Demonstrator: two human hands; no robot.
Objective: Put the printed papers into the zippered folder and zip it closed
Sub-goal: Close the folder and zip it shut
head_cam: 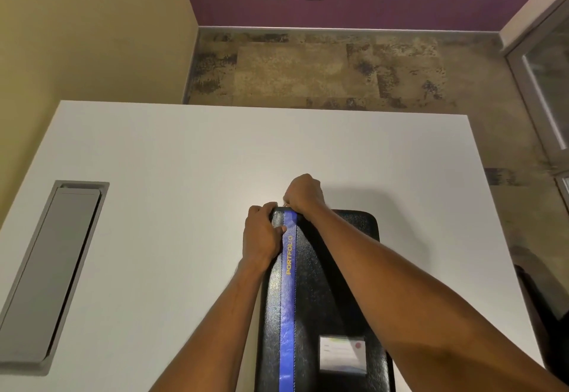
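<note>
**Pin the corner, pull steadily**

On the white table, the zippered folder lies closed at lower centre, papers unseen. The left hand grips its upper-left corner, fingers curled over the edge. The right hand, fingers curled, seems to pinch the zipper pull.

White table, black zippered folder with blue stripe lying flat near its front edge, grey recessed hatch at left

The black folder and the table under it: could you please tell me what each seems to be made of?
The folder looks like black leather or faux leather: pebbled grain, soft sheen; its blue stripe is glossier. The table looks like white laminate, matte and smooth, no grain showing.
</note>
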